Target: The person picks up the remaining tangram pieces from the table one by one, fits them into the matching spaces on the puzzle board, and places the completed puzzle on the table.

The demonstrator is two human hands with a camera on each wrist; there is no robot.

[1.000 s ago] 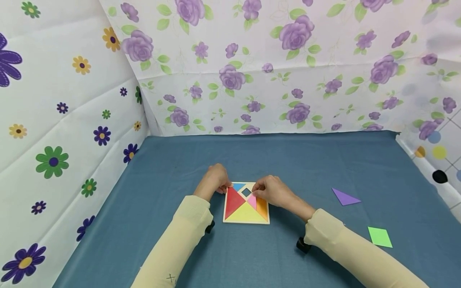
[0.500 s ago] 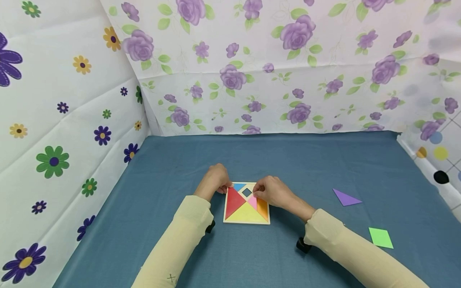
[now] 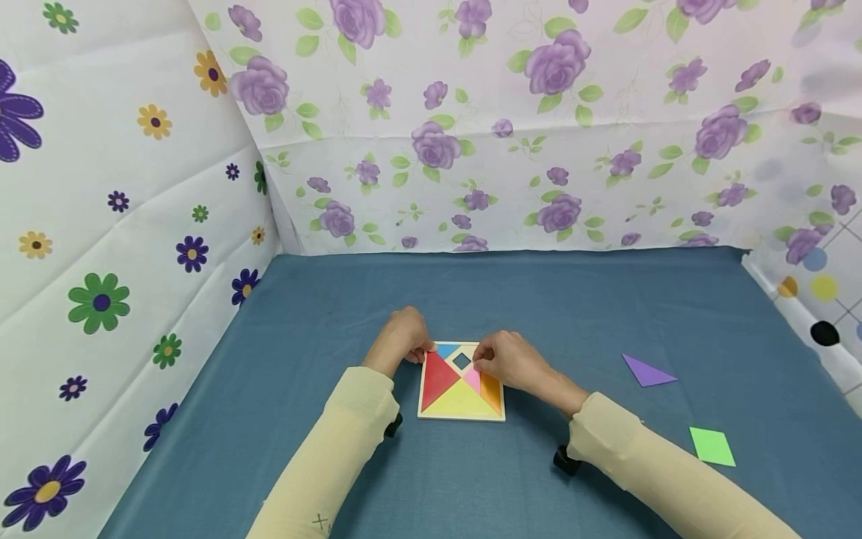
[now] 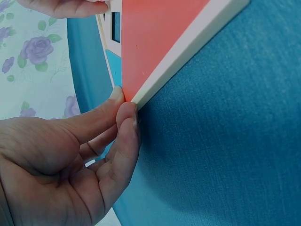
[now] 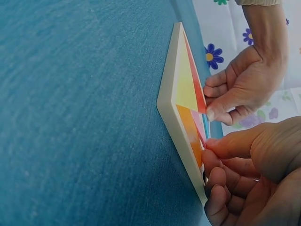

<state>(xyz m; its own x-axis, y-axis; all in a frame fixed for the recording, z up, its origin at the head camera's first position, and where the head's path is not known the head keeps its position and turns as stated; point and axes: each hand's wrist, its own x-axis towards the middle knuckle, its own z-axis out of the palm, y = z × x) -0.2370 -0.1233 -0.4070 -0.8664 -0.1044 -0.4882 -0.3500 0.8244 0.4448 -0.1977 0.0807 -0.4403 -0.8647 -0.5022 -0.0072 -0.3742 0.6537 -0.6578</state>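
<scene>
A square tangram tray (image 3: 462,418) with a pale wooden rim lies flat on the cloth, filled with a red triangle (image 3: 438,382), a yellow triangle (image 3: 462,401), an orange piece (image 3: 491,391) and a blue piece (image 3: 446,349). My left hand (image 4: 84,160) pinches the tray's far left corner between thumb and fingers. On the right side, my right hand (image 5: 254,165) pinches the end of a pink piece (image 3: 472,379) between thumb and forefinger; its fingertips cover that end. Beside the pink piece, a square opening (image 3: 462,361) shows dark cloth.
To the right on the blue cloth (image 3: 323,322) lie a purple triangle (image 3: 647,370) and a green four-sided piece (image 3: 712,446), the latter close to the right sleeve (image 3: 660,464). Flowered sheets (image 3: 377,82) hang behind and at the left.
Almost nothing differs. Both hands stay at the tray, and the view shifts only very slightly.
</scene>
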